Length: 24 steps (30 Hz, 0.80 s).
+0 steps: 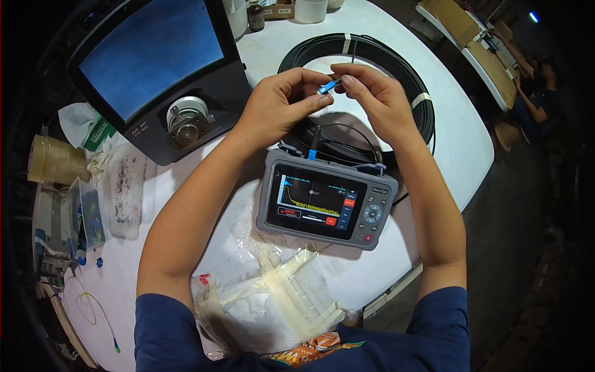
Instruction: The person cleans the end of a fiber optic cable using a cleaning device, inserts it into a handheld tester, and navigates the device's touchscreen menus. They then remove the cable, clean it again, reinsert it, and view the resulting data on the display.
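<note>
Both hands are meeting above the coil of black cable (372, 93). The left hand (279, 105) and the right hand (375, 99) are each pinching one end of a small blue fibre connector (328, 87), fingers closed, probably to keep it steady. A handheld tester (325, 201) is lying below on the white round table (458, 142), in a dim workshop.

A white round table (458, 142) stands on dark floor (527, 248), with long workbenches (489, 68) beyond.
</note>
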### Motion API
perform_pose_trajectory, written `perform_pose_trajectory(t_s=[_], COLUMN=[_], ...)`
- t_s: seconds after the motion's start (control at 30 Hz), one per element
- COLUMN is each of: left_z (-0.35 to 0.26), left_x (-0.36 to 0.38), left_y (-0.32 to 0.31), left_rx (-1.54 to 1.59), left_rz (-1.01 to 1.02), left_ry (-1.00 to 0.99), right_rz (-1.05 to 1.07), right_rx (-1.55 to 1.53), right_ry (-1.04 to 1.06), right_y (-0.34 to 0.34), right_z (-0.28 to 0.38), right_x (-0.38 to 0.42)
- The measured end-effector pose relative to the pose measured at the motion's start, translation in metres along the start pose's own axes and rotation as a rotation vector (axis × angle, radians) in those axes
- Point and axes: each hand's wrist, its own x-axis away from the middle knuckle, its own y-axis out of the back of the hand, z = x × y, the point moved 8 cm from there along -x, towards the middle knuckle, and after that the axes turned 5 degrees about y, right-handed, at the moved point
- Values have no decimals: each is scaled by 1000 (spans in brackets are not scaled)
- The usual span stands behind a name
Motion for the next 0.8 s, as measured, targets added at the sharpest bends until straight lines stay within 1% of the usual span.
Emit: perform_pose_trajectory(t_s=[0.07, 0.23, 0.3, 0.33, 0.37, 0.4, 0.47, 0.5, 0.53, 0.6, 0.73, 0.8], left_z=[-2, 2, 2, 0, -1, 0, -13, -15, -13, -26, -26, -25], left_x=[3, 1, 0, 1, 1, 2, 6, 7, 7, 14, 14, 13], left_y=[4, 6, 8, 7, 6, 6, 2, 2, 2, 3, 5, 3], left_rx=[65, 46, 52, -32, -114, -110, -420, -392, -392, -564, -530, -541], left_rz=[-86, -143, -151, -153, -152, -150, -151, -179, -176, -251, -263, -228], left_ry=[-61, -103, -105, -127, -145, -144, -288, -347, -345, -506, -543, -531], right_rz=[-12, -6, -6, -5, 25, 54, 86, 100, 113, 105, 61, 37], right_rx=[-22, 15, 147, 150, 128, 105, 147, 155, 161, 136, 97, 80], right_ry=[-12, -31, 22, 25, -25, -77, -72, -90, -108, -101, -43, -32], right_y=[1, 2, 1, 1, -1, -4, -6, -7, -8, -9, -8, -6], right_z=[0, 1, 10, 11, 8, 5, 9, 8, 6, 8, 5, 6], right_x=[1, 3, 4, 3, 4, 6, 6, 6, 7, 8, 6, 6])
